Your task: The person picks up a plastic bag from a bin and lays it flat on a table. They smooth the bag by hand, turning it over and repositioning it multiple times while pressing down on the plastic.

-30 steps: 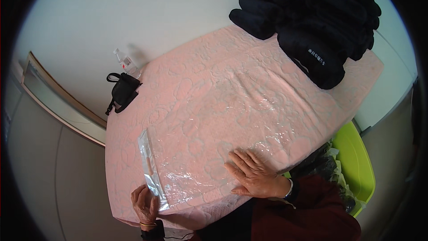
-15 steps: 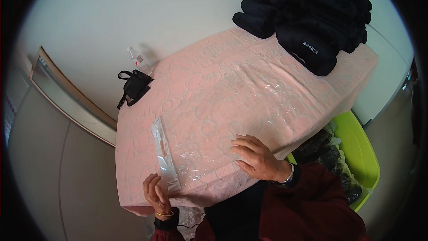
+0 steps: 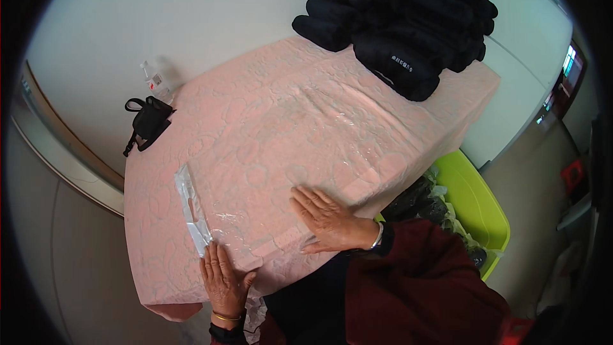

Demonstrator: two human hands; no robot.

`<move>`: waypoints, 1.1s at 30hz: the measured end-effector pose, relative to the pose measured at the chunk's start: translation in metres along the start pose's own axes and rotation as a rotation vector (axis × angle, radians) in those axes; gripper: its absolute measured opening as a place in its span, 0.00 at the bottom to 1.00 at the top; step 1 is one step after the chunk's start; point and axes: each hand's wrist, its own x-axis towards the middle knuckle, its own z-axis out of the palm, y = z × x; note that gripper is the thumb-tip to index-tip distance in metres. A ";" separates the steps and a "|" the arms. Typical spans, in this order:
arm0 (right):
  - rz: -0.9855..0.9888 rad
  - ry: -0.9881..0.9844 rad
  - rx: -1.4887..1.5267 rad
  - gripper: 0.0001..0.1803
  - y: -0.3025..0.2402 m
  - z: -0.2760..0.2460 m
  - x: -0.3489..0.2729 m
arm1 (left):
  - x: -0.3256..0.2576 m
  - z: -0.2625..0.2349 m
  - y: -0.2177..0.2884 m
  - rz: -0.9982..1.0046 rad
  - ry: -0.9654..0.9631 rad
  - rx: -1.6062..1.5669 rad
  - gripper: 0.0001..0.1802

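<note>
A clear plastic bag [image 3: 239, 227] lies flat on the pink patterned tablecloth [image 3: 255, 128]. Along its left end runs a white strip [image 3: 191, 207] with a slot cut through it. My left hand [image 3: 225, 281] rests palm down, fingers straight, at the near end of that strip. Fingers stretched out and thumb apart, my right hand [image 3: 332, 220] lies flat on the clear film close to the table's near edge. Neither hand grips anything. Where the clear film ends on the right is hard to make out.
Black plush rolls [image 3: 396, 67] are piled at the far right of the table. A black strapped pouch [image 3: 150, 121] and a clear bottle [image 3: 154, 83] stand by the wall at left. Below the right edge, a lime-green bin [image 3: 476, 198] holds bagged black items.
My left hand has turned palm down and its curled fingers have straightened onto the strip's end. My right hand has flattened onto the film. The whole view has swung to the right.
</note>
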 end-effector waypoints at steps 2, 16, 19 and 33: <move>0.147 0.044 0.000 0.60 0.032 -0.011 -0.024 | -0.003 0.000 -0.004 -0.040 0.030 0.040 0.49; 0.358 0.248 -0.055 0.39 0.072 -0.031 -0.087 | -0.029 0.015 -0.038 -0.008 0.159 0.062 0.30; 0.330 0.309 0.013 0.34 0.057 -0.038 -0.079 | -0.048 0.007 -0.061 -0.010 0.147 0.095 0.25; -0.003 0.248 0.155 0.35 -0.015 0.007 0.031 | 0.021 -0.031 0.022 0.035 0.029 -0.046 0.41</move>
